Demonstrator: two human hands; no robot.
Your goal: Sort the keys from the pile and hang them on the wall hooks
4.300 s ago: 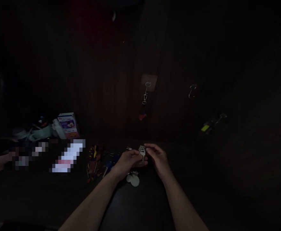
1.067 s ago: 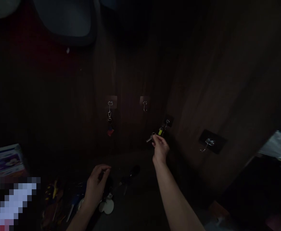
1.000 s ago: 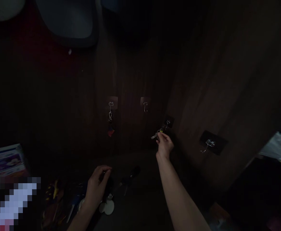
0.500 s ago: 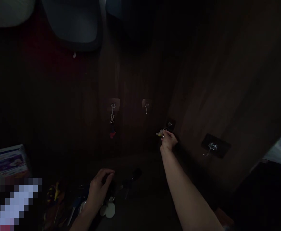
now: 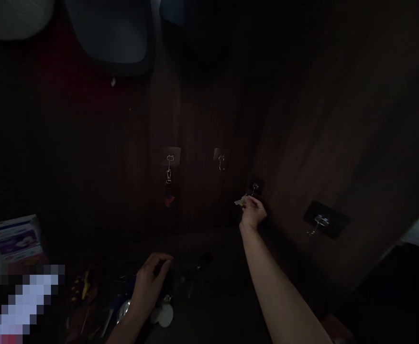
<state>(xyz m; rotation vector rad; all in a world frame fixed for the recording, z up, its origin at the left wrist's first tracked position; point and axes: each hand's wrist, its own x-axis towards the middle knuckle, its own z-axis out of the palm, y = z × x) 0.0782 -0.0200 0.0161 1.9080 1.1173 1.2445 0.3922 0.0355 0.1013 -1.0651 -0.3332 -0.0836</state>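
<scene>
My right hand (image 5: 253, 211) pinches a small bunch of keys (image 5: 240, 201) with a bit of yellow on it, close beside the metal hook (image 5: 255, 187) near the corner of the dark wood panels. Whether the keys touch that hook I cannot tell. Lower down, my left hand (image 5: 152, 274) hovers over the shelf, thumb and fingertips brought together; anything between them is lost in the dark. Just below it are pale round tags (image 5: 163, 315). A dark key-like item (image 5: 204, 261) lies to its right.
A clasp with a red tag (image 5: 169, 198) hangs from a left-hand hook (image 5: 170, 158). Bare hooks are a middle one (image 5: 221, 162) and one on the right panel (image 5: 320, 220). Caps (image 5: 112, 38) hang above. A purple-white box (image 5: 16, 239) and yellow-black items (image 5: 83, 284) sit left.
The view has shifted slightly. My right hand stays by the corner hook with the keys, a little lower, and more of the hook shows. My left hand has barely moved.
</scene>
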